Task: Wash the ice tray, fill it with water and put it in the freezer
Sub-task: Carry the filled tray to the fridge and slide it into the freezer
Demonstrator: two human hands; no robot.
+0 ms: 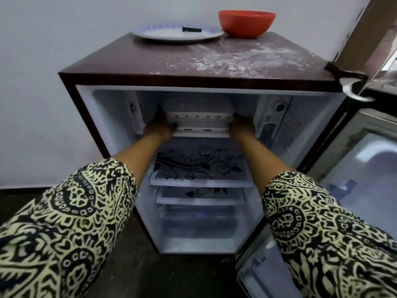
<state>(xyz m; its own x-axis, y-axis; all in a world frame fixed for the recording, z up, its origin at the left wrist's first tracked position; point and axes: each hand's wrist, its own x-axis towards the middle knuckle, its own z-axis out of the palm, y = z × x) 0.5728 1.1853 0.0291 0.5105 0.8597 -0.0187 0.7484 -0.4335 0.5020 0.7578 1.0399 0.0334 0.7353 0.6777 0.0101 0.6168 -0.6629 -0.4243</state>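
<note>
Currently: fridge [150, 61] stands open, its door [354, 160] swung wide beyond the right hand [241, 128]. Freezer compartment [197, 102] is open-fronted just past both hands, with floral shelves [199, 168] below the wrists. Ice tray [199, 121] sits level between the hands at the compartment's front edge. Left hand [160, 125] grips its left end, right hand its right end. Open room lies behind the tray.

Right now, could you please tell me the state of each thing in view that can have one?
fridge door: swung open to the right.
ice tray: level, held at both ends at the freezer compartment mouth; fill not visible.
left hand: grips the tray's left end.
right hand: grips the tray's right end.
fridge top: dusted with white powder.
orange bowl: upright on it.
plate: flat, small dark object on it.
</note>
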